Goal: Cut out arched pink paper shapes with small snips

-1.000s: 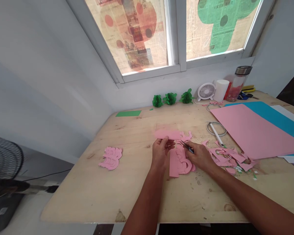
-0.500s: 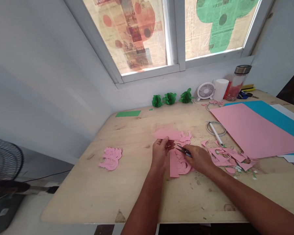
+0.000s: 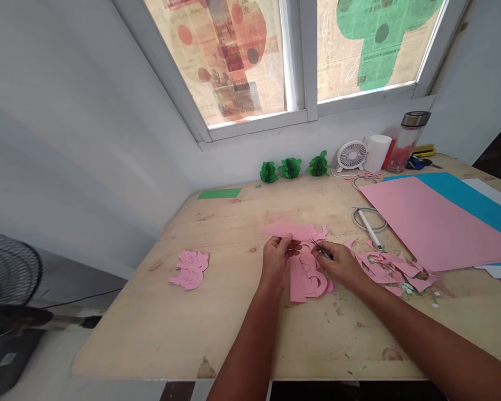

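A long pink paper strip (image 3: 292,230) with a curly cut right end is pinched between the thumb and fingers of my left hand (image 3: 276,256). My right hand (image 3: 336,263) is closed on small dark scissors (image 3: 322,250), whose tips point up and left, just below the strip's right end. Under and between the hands, pink cut pieces (image 3: 307,281) with curved outlines lie on the wooden table. A stack of scalloped pink cutouts (image 3: 190,269) rests farther left.
Pink scraps (image 3: 388,267) lie right of my right hand, near a white pen (image 3: 369,228). Large pink sheets (image 3: 434,223) cover the right side. Green paper shapes (image 3: 290,167), a small white fan (image 3: 352,155) and a glass bottle (image 3: 408,142) stand along the wall.
The scissors have shifted slightly right and up with my right hand, and their blades look closer together. My left hand still holds the strip.
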Tool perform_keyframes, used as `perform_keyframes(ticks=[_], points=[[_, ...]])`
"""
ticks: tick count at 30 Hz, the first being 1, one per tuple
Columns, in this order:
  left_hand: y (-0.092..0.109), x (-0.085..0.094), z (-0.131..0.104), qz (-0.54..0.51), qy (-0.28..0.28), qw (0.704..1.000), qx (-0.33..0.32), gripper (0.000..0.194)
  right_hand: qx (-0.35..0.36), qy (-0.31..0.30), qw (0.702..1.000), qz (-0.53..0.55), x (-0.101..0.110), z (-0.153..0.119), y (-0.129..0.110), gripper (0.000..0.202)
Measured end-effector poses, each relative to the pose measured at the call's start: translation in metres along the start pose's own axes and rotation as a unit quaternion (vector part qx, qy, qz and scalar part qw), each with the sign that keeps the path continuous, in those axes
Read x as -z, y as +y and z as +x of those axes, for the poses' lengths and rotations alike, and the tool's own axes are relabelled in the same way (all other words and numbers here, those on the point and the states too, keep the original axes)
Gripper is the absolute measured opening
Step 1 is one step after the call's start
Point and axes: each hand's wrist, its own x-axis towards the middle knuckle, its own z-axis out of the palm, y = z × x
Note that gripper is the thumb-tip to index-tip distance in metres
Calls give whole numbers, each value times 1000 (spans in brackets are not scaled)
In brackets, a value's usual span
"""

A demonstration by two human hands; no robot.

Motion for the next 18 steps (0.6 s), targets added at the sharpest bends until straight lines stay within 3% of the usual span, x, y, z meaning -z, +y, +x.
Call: perform_keyframes(ticks=[12,18], points=[[0,1,-3,35,-45,998,-9,20,23,-38,995,95,3,-5,-11,32],[-1,0,-1,26,-24,999,-14,23,27,-47,995,87,4,-6,-13,32]])
